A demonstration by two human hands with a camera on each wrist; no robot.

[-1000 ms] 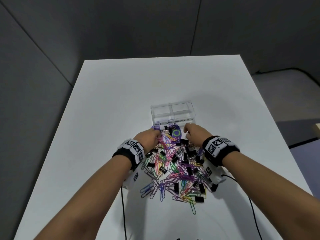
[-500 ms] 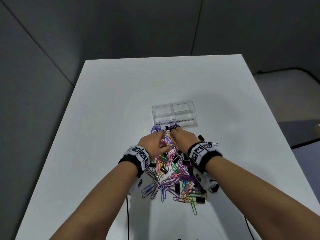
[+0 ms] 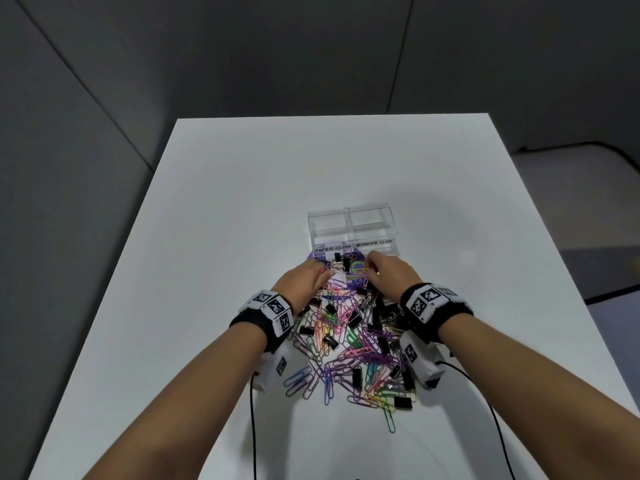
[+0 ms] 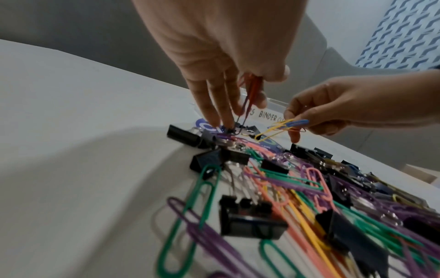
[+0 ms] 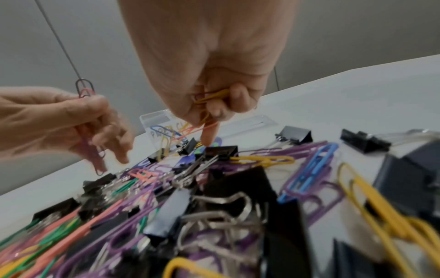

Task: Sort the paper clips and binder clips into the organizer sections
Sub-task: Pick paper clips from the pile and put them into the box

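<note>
1. Now my hands have parted again: my left hand pinches pink paper clips, my right hand yellow paper clips.
2. Just beyond my fingertips, the organizer looks empty; sorting has barely begun.
3. Under both wrists lies the mixed pile.

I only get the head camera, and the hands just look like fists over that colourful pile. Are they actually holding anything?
Observer: Yes. In the left wrist view, the left hand pinches a few reddish paper clips between thumb and fingers.
Operator: And the other hand?
Observer: The right hand holds a small bunch of yellow and blue paper clips.
Operator: Has it picked up any binder clips?
Observer: None that I can see. In the right wrist view, the right forefinger points down towards a black binder clip lying in the pile.
</note>
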